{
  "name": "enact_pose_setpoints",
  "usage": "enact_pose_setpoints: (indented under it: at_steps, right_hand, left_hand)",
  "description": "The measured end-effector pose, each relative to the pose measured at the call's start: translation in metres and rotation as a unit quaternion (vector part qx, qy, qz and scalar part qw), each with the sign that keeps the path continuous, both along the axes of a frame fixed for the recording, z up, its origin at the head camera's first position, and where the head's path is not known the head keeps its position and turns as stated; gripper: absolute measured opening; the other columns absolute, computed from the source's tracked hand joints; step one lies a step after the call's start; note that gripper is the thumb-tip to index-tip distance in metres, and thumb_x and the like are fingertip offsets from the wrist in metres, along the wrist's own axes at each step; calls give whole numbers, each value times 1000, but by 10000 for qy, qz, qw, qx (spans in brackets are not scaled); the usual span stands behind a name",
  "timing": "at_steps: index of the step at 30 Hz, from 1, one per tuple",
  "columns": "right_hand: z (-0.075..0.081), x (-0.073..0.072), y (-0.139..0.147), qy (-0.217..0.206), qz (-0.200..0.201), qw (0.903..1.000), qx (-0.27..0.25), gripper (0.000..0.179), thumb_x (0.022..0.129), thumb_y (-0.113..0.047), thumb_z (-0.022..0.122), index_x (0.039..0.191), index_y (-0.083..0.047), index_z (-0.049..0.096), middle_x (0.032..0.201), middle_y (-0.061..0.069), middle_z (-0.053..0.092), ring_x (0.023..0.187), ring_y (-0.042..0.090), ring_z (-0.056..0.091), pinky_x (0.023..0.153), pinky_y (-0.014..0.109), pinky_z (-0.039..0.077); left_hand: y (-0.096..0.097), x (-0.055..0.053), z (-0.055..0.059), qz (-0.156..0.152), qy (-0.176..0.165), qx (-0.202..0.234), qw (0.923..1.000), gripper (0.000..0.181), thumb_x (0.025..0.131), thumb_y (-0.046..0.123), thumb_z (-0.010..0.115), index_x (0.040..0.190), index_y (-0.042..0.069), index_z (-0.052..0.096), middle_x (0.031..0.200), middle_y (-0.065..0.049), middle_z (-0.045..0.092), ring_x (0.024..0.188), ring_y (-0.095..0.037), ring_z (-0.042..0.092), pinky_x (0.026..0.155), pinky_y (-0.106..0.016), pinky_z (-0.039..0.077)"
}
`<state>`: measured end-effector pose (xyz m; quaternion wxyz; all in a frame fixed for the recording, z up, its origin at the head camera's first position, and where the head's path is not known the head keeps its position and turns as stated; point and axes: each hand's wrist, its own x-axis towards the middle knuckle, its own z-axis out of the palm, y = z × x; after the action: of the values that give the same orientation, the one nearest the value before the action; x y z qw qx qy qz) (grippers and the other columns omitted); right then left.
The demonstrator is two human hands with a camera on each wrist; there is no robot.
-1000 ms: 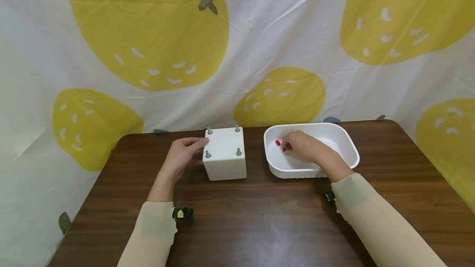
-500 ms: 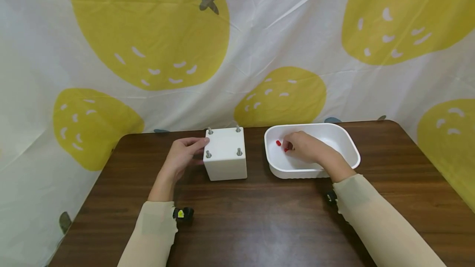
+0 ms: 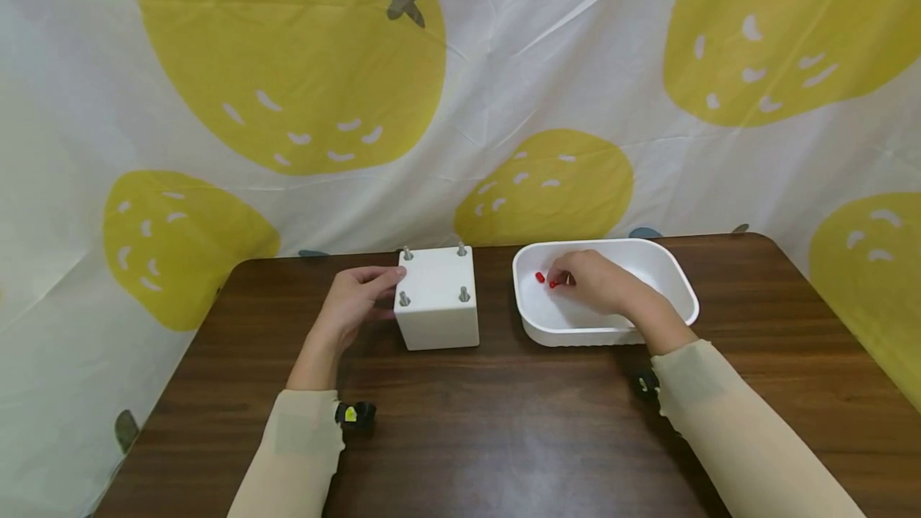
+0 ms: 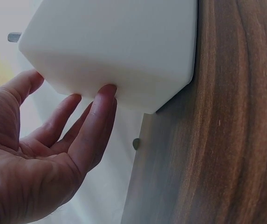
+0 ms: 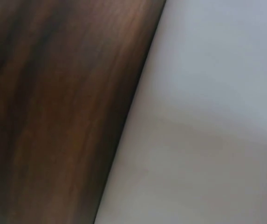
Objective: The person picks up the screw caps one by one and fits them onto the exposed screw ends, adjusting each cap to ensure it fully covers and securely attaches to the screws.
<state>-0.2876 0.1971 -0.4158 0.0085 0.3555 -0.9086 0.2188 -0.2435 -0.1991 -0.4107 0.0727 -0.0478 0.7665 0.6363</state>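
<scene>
My left hand (image 3: pixel 350 298) rests at the left side of a white box (image 3: pixel 435 278). In the left wrist view, the fingertips (image 4: pixel 106 91) touch the box's side, with the thumb near its top edge. Metal threaded bolts, one of them a bolt (image 3: pixel 464 294) at the near right, stand upright at the box's top corners. Inside a white basin (image 3: pixel 676 278), my right hand (image 3: pixel 592 282) pinches a small red piece (image 3: pixel 552 284) at its fingertips. Another small red piece (image 3: pixel 540 277) lies just left of it on the basin floor. The right wrist view shows no hand.
Both box and basin stand near the back of a dark wooden table (image 3: pixel 475 430), with a gap between them. Behind hangs a white curtain (image 3: pixel 496 86) printed with yellow fruit. A black wrist device (image 3: pixel 356 416) sits at the left cuff.
My right hand has risen slightly in the basin, and the red piece at its fingertips has shifted up with it. The left hand and the box stay where they were.
</scene>
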Motion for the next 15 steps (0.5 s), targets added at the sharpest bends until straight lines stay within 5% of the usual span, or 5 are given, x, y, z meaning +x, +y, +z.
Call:
enact_pose_setpoints:
  at_steps: [15]
  right_hand:
    - [2,0,4,-315,-136,9960,-821,9,94,0,78,102,-2,77,92,3,75,89,19,67,87,45,58]
  left_hand:
    - [1,1,2,5,-23,-10,10000,55,101,39,76,137,-2,68,134,-20,68,113,-32,68,90,-45,64]
